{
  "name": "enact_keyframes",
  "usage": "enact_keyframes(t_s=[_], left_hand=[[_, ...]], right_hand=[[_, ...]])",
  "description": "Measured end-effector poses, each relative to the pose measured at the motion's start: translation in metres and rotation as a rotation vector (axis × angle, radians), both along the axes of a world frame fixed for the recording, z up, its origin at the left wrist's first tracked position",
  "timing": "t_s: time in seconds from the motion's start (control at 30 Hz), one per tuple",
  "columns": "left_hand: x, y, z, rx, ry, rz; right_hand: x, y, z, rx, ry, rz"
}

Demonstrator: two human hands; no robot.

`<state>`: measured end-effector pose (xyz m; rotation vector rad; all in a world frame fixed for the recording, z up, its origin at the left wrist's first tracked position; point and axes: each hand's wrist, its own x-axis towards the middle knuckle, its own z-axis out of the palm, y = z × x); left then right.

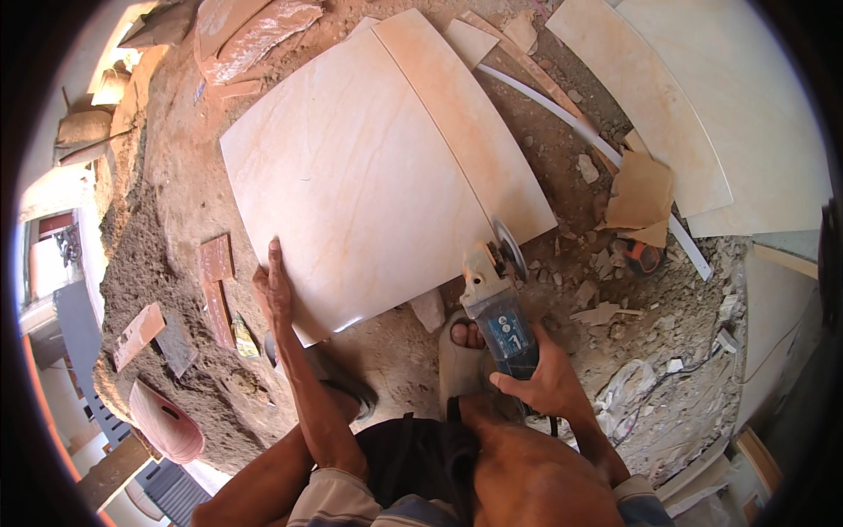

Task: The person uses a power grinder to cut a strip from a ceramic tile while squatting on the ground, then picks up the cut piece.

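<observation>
A large cream marbled floor tile (pixel 342 176) lies before me, with a straight dark line running across it parallel to its right edge. My left hand (pixel 274 288) grips the tile's near left edge, thumb on top and the other fingers partly hidden. My right hand (pixel 546 376) is wrapped round the body of a blue and black angle grinder (pixel 505 329). Its cutting disc (pixel 509 249) stands on edge by the tile's near edge, at the near end of the line. I cannot tell whether the disc touches the tile or is spinning.
More cream tiles (pixel 650 97) lie at the far right. Near them are a white strip (pixel 562 119), a torn cardboard piece (pixel 639 198) and an orange and black tape measure (pixel 644 256). Rubble and a sand heap (pixel 149 263) cover the ground. My sandalled foot (pixel 463 351) is close to the grinder.
</observation>
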<state>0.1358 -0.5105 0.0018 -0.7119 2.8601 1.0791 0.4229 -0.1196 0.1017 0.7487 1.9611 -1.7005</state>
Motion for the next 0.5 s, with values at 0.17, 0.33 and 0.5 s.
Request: enact_keyframes(t_s=[0.17,0.33,0.5], left_hand=[[-0.003,-0.009,0.000,0.071,0.058,-0.031],[-0.002,-0.011,-0.006,-0.053,0.002,0.019],[-0.003,-0.007,0.000,-0.042,0.085,-0.038]], right_hand=[[0.008,0.000,0.008,-0.056,0.032,-0.018],[0.019,0.006,0.027,-0.096,-0.093,-0.044],[-0.017,0.010,0.039,-0.051,0.033,-0.053]])
